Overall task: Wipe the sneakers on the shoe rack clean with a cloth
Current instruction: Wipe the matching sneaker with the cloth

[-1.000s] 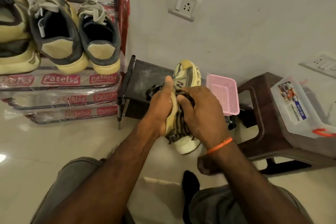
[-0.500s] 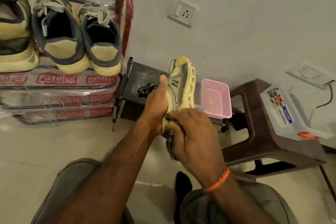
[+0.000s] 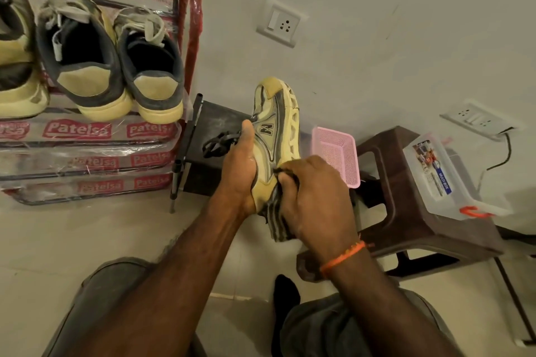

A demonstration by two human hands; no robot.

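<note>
Left hand [image 3: 237, 174] grips the sneaker [image 3: 275, 136] from its lace side, thumb stretched up along the upper just beside the N logo, fingers wrapped round the far side and out of sight. The sneaker hangs in mid-air in front of the person, one end pointing up toward the wall, the chunky cream sole facing right, black laces [image 3: 219, 139] spilling out to the left of the thumb. Right hand [image 3: 316, 197] is bunched round the striped cloth [image 3: 275, 220], fingers curled tight on it, pressing it against the lower part of the sneaker near the sole edge; a fold of the cloth dangles below the knuckles. An orange thread band [image 3: 342, 255] sits on the right wrist.

Over on the left, the rack [image 3: 87, 136], its bars wrapped in red-printed plastic, carries a grey-and-cream pair [image 3: 116, 66] on its top shelf, heels toward the camera, with part of another cream shoe [image 3: 14, 66] at the picture's edge. Behind the held sneaker stands a small dark stand [image 3: 208, 119], then a pink basket [image 3: 336, 153], then a brown stool [image 3: 406, 206] with a clear lidded box [image 3: 446, 177] resting on it. Two sockets on the wall, one [image 3: 280, 23] above the stand, one [image 3: 478, 120] to the right with a black cable hanging from it. The person's knees show at the bottom, above the pale tiled floor [image 3: 87, 235].
</note>
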